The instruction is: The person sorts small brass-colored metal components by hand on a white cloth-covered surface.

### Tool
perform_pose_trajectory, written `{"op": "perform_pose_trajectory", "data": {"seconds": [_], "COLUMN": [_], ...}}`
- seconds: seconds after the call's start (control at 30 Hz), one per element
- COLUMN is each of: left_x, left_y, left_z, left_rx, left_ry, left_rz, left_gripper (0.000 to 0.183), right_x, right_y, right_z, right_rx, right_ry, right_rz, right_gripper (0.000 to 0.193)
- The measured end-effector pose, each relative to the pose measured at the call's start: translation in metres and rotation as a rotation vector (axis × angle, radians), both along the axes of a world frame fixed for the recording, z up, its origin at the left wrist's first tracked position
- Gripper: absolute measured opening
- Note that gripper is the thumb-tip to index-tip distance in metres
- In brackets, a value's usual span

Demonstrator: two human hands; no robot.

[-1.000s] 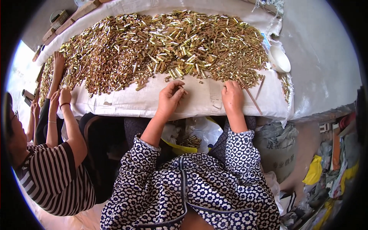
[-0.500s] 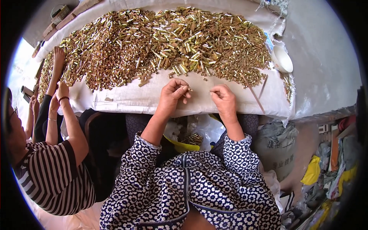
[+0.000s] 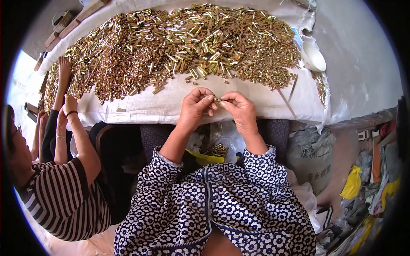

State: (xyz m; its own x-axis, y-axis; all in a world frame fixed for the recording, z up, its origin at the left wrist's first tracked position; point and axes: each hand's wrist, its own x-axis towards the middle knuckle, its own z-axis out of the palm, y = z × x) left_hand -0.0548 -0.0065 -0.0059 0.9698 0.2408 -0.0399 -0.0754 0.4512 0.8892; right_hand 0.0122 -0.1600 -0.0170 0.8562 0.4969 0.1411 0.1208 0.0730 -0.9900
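My left hand (image 3: pixel 197 104) is closed, its thumb and forefinger pinching a small brass-coloured metal cylinder (image 3: pixel 217 99). From the other side my right hand (image 3: pixel 240 110) meets it, thumb and fingertips pressed together at the cylinder's right end. Whether the right fingers also hold some tiny second part is hidden. Both hands are above the near edge of a cloth-covered table (image 3: pixel 171 102). Just beyond them a wide heap of brass-coloured metal cylinders and smaller pieces (image 3: pixel 183 47) covers the cloth, with a few loose ones at its front.
A yellow-rimmed container (image 3: pixel 205 158) below my hands holds clear plastic and more cylinders (image 3: pixel 216 149). Two thin sticks (image 3: pixel 282 96) and a white bowl (image 3: pixel 314 57) are at the right. On the left a person in a striped shirt (image 3: pixel 64 198) reaches to the table. A sack (image 3: pixel 309 158) stands right.
My right hand has moved left and now meets the left hand at the brass cylinder; before, the two were apart. The left hand has barely moved.
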Motion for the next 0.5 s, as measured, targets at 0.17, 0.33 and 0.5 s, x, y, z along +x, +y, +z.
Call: {"op": "perform_pose_trajectory", "data": {"seconds": [0.17,0.33,0.5], "left_x": [-0.0014,-0.0013,-0.0017], "left_y": [-0.0004,-0.0018,-0.0012], "left_z": [-0.0032,-0.0019,-0.0016], "left_rx": [0.046,0.089,0.092], "left_ry": [-0.023,-0.044,-0.076], "left_rz": [0.004,-0.001,-0.007], "left_gripper": [0.006,0.005,0.006], "right_x": [-0.0041,-0.0024,-0.0021], "right_y": [-0.0021,-0.005,-0.0068], "right_z": [0.0041,0.0008,0.004], "right_rx": [-0.039,0.008,-0.001], "right_ry": [-0.09,-0.16,-0.244], "right_rz": [-0.035,-0.017,0.005], "right_gripper": [0.013,0.01,0.01]}}
